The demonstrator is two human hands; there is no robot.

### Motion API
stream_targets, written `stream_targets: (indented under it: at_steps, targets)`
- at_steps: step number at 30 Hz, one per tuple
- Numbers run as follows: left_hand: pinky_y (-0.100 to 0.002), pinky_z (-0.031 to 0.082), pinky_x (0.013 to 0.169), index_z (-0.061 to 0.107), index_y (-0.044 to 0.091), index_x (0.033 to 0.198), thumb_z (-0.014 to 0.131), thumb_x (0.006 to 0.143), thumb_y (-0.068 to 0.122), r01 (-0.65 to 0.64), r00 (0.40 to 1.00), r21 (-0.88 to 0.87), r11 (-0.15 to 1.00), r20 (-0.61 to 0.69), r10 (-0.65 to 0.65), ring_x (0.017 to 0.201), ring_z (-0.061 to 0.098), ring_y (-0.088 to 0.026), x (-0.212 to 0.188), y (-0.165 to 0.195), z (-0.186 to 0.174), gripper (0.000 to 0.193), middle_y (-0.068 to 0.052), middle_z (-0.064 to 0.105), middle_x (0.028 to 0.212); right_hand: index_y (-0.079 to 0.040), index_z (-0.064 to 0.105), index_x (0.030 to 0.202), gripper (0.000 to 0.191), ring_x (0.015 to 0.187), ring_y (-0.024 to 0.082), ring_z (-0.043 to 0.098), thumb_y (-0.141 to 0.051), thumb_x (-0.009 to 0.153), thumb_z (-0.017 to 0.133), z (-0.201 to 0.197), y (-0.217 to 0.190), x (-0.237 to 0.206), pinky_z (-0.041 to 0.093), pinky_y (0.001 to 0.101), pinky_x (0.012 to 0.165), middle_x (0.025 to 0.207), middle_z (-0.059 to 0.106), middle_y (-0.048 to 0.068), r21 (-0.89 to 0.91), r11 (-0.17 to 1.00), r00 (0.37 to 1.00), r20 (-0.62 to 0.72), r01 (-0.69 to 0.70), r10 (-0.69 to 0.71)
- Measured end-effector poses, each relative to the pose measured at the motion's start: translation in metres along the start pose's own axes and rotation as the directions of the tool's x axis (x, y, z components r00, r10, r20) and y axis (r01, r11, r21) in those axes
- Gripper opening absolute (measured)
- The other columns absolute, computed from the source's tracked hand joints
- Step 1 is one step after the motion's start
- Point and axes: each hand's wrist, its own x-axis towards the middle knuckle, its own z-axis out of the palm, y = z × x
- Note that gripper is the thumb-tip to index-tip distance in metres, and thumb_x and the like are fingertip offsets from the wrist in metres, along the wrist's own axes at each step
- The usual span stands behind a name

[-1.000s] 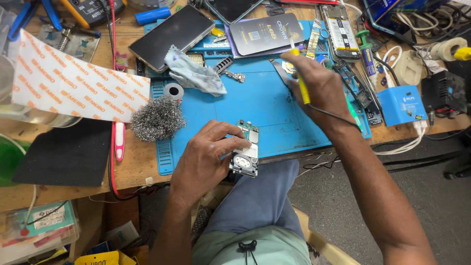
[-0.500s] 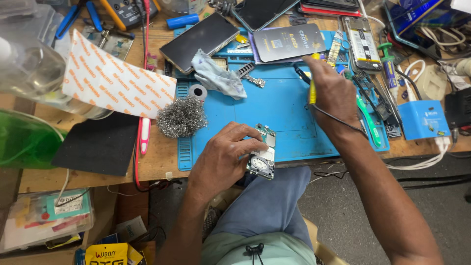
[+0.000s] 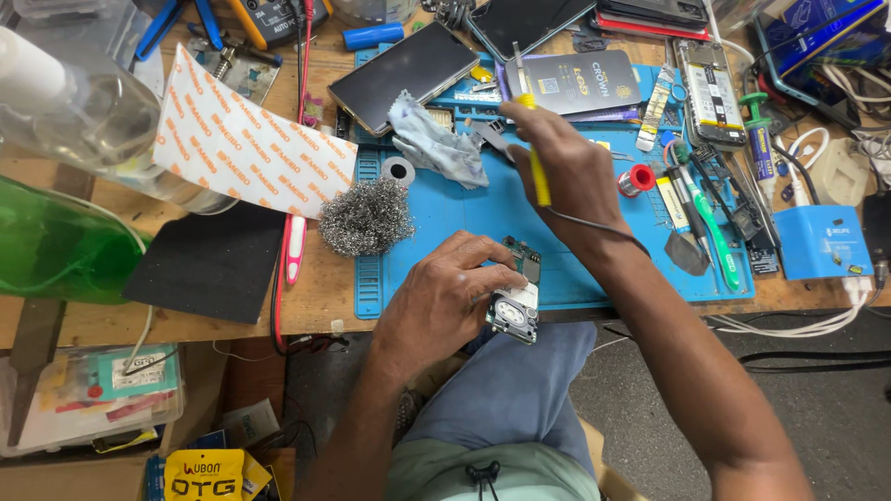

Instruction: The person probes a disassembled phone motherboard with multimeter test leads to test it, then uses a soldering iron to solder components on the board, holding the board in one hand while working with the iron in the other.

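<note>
head view | left hand (image 3: 445, 301) fingers gripping board (image 3: 516, 301) at blue mat (image 3: 445, 218) front edge, unchanged | right hand (image 3: 566, 172) fingers closed on iron (image 3: 536, 167), shifted left from mat's right side, now up near cloth (image 3: 434, 144), away from board

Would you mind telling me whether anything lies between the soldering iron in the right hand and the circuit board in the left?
Nothing visible: only bare blue mat separates the soldering iron from the circuit board.
</note>
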Motion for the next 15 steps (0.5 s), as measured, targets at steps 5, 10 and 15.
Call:
stream_targets:
  at_steps: [5,10,15]
  targets:
    - [-0.039,0.056,0.094,0.076,0.008,0.102,0.067,0.072,-0.012,0.025,1.0,-0.005,1.0,0.016,-0.025,0.109,0.066,-0.028,0.001,-0.001,-0.002,0.037,-0.007,0.071,0.11,-0.006,0.058,0.142,0.033,0.112,0.028,0.076,-0.001,0.11,0.066,-0.037,0.009,-0.051,0.063,0.0365,0.093,0.126,0.072,0.018,0.298,0.946,0.953,-0.226,-0.128,0.2]
    - [-0.04,0.055,0.09,0.076,0.008,0.102,0.072,0.073,-0.008,0.029,0.999,0.001,1.0,0.017,-0.029,0.107,0.066,-0.03,0.003,0.001,0.003,0.033,-0.007,0.071,0.11,-0.005,0.065,0.13,0.042,0.085,0.016,0.075,-0.034,0.098,0.062,-0.062,0.037,-0.144,0.061,0.0255,0.078,0.099,0.078,0.012,0.741,0.669,0.68,-0.518,0.054,0.519]
    - [-0.04,0.055,0.084,0.077,0.01,0.1,0.078,0.065,-0.003,0.072,0.995,0.092,0.993,0.062,-0.078,0.102,0.067,-0.028,0.007,0.006,0.008,0.038,-0.005,0.072,0.106,0.003,0.065,0.134,0.027,0.091,0.018,0.072,-0.015,0.114,0.069,-0.064,0.048,-0.229,0.06,0.0281,0.081,0.102,0.073,0.014,0.641,0.732,0.639,-0.467,-0.232,0.612]
